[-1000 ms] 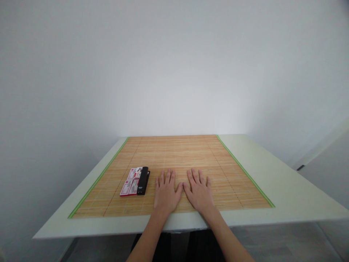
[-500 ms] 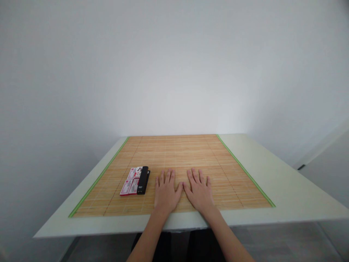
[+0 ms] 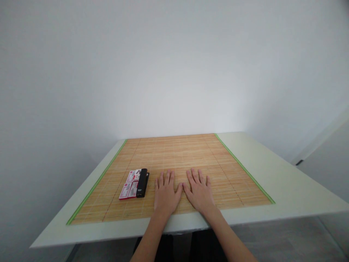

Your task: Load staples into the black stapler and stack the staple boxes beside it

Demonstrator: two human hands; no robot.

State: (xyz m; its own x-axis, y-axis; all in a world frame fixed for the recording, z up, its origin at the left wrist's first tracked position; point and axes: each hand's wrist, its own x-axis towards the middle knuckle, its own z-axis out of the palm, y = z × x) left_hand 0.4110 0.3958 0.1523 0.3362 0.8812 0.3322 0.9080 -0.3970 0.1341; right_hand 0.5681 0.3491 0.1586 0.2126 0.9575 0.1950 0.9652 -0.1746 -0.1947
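On the bamboo mat (image 3: 174, 160) that covers most of the bench (image 3: 286, 189), your left hand (image 3: 165, 194) and right hand (image 3: 200, 193) lie flat, palms down, fingers spread, thumbs almost touching; each grip is open and holds nothing. Just beside your left hand, to its left and apart from it, lies a black stapler (image 3: 142, 182), its long axis running away from you. Touching its far side are small red-and-white staple boxes (image 3: 129, 184), laid flat in a block.

You can expect the stapler to be stiff and fairly dense for its size, with a smooth casing that may slide a little on the slats. Judging by its shape, the best hold is across the narrow width near the middle, thumb on one long side and fingers on the other; the side against the boxes leaves little room for fingertips. The top arm probably hinges at one end, so a pinch near the free end could let it swing open. The boxes look light, thin-walled cardboard, likely to crush or spill under a hard squeeze; take them by their short edges.
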